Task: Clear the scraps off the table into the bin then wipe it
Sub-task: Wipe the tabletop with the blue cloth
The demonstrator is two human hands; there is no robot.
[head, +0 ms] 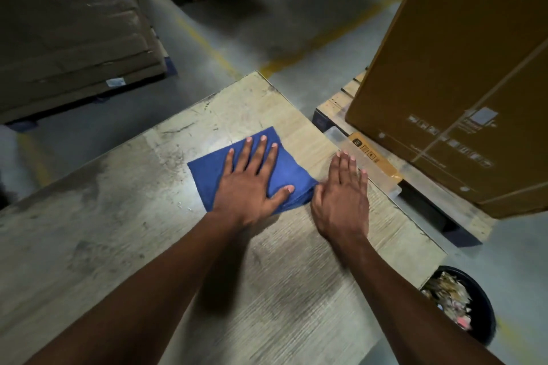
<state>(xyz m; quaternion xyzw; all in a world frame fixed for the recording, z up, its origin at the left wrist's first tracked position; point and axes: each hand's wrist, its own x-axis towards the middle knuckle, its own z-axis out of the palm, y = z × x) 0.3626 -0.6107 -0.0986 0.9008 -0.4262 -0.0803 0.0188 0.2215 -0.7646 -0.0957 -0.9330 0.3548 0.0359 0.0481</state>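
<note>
A folded blue cloth [213, 170] lies on the worn pale wooden table [124, 240], toward its far right part. My left hand [252, 184] presses flat on the cloth with fingers spread. My right hand [341, 195] rests flat on the bare tabletop just right of the cloth, fingers together and extended, its thumb side touching the cloth's edge. A dark round bin [483, 314] stands on the floor by the table's right corner, holding several paper scraps [447, 293]. No scraps show on the tabletop.
A tall brown cardboard box [462, 74] stands on a wooden pallet [341, 104] right of the table. A wrapped stack of flat cartons [71, 32] sits at far left. Grey concrete floor with yellow lines [207, 44] lies beyond the table's far edge.
</note>
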